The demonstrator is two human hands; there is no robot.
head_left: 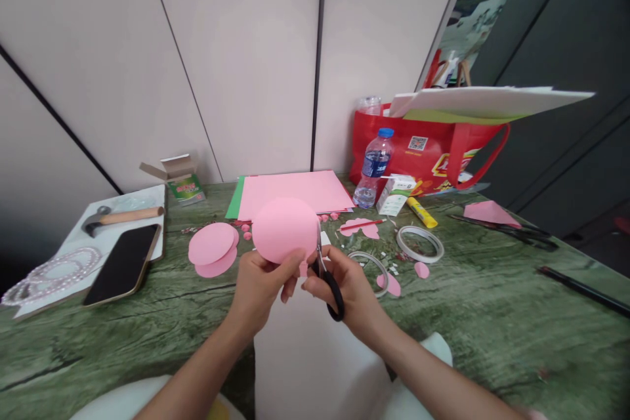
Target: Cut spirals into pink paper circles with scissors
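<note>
Pink disc [284, 230] in left fingers [290, 264], scissors [333, 289] in right fingers [340, 261]

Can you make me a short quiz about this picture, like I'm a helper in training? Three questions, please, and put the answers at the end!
1. Which hand is holding the scissors?

2. True or false: the hammer lies on the white board.

3. What colour is the cap of the bottle near the red bag?
A) yellow
B) blue
C) pink

Key:
1. The right hand; the left hand holds a pink paper circle.
2. True.
3. B, blue.
</note>
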